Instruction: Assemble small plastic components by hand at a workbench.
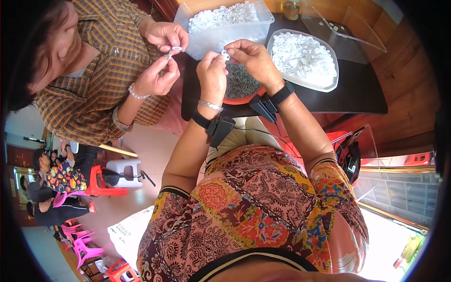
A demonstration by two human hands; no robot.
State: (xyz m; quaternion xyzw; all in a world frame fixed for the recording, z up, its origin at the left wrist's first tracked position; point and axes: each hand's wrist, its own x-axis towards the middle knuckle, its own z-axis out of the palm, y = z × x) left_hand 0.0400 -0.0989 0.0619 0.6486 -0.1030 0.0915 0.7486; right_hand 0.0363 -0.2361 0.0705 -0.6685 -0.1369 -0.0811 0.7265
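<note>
Both my hands meet over the near edge of the dark table. My left hand (212, 75) is closed in a pinch on a small white plastic piece (225, 55) that looks like a clip with a hole. From the other side, the thumb and fingertips of my right hand (256, 61) grip the same piece. Whether a nail is in it is too small to tell. Below my hands stands an orange basin (242, 100) full of thin grey nails (242, 79). At my right hand is a white tray (334, 70) heaped with similar white pieces (303, 56).
A clear plastic box (225, 34) of white pieces stands at the back of the dark table (357, 94). A jar (291, 9) and a transparent lid (350, 33) lie behind the tray. Close on my left, a person in a checked shirt (103, 61) handles small white pieces.
</note>
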